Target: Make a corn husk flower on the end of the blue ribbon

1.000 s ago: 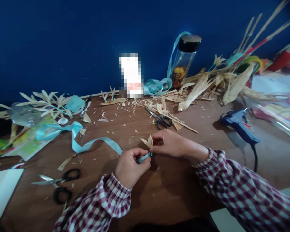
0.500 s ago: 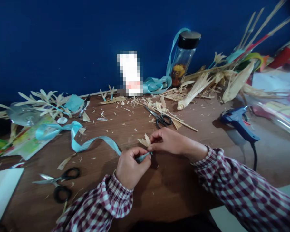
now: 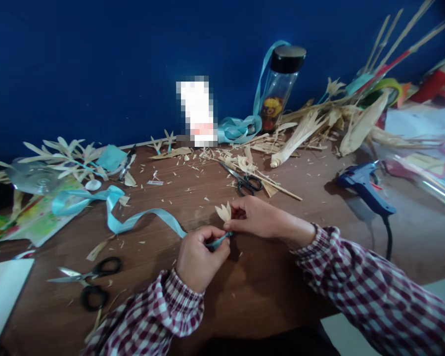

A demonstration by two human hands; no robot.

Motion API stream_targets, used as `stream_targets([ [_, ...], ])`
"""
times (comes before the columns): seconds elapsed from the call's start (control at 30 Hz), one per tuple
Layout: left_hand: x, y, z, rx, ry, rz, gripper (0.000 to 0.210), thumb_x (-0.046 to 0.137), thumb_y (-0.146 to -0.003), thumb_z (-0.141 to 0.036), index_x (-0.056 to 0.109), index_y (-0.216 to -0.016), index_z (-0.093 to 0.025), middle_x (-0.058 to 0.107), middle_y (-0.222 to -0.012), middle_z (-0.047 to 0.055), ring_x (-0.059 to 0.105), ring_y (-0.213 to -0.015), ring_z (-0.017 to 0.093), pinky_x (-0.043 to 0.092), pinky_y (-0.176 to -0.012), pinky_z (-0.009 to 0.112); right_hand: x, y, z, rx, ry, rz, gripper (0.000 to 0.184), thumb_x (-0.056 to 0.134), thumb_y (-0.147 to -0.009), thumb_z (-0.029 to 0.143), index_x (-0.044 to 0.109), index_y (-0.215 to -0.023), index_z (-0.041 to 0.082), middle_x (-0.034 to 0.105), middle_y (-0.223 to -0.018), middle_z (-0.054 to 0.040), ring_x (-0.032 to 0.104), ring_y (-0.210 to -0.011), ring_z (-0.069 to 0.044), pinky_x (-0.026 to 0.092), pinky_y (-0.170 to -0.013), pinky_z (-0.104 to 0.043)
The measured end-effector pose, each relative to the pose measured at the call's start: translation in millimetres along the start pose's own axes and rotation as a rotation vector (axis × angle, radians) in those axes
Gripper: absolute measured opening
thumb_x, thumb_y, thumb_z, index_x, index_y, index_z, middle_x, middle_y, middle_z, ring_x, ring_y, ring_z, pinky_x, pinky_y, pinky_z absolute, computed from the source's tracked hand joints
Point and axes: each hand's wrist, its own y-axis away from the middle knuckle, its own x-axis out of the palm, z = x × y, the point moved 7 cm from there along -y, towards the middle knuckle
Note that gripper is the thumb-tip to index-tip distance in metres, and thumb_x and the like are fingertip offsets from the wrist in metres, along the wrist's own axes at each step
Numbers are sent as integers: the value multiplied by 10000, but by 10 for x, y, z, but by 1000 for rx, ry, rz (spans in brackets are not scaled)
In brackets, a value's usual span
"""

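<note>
My left hand is closed in a pinch on a light blue ribbon, whose loose length curls away over the table to the left. Between the fingertips of my right hand is the base of a small pale flower that looks made of dried husk, its petals pointing up. The ribbon's end meets the flower's base, where both hands nearly touch; fingers partly hide how the two join.
Open scissors lie at the left, and another pair of scissors lies beyond my right hand. A blue glue gun rests at the right. Dried husks and a bottle stand along the wall.
The flower has turned in my right fingers, so its petals now stand more upright. Both hands keep nearly the same place, and the whole view has shifted slightly.
</note>
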Motion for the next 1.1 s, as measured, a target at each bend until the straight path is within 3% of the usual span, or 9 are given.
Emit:
stream_targets([
  [0.53,-23,8,-44,-25,-24,-76,200,635,-672,-346,624,-614,-155,546,-508,-28,440,-480,97,349,-482,200,0,-1,14,50,151,-123,113,609,-732,217,553,-665,145,552,-596,20,492,-559,-98,340,-503,-200],
  [0.77,-31,-26,2,-63,64,-20,190,595,-688,-321,632,-620,-148,577,-534,-4,496,-510,120,390,-502,219,29,-9,-13,42,98,-68,174,609,-760,299,557,-695,147,553,-620,17,495,-590,-104,357,-529,-203],
  [1.1,-27,-28,-2,-111,133,22,146,600,-661,-302,609,-624,-161,540,-511,-22,473,-492,114,380,-470,210,17,-13,-21,40,13,-90,198,637,-734,303,525,-654,161,532,-605,32,474,-568,-96,358,-513,-199],
])
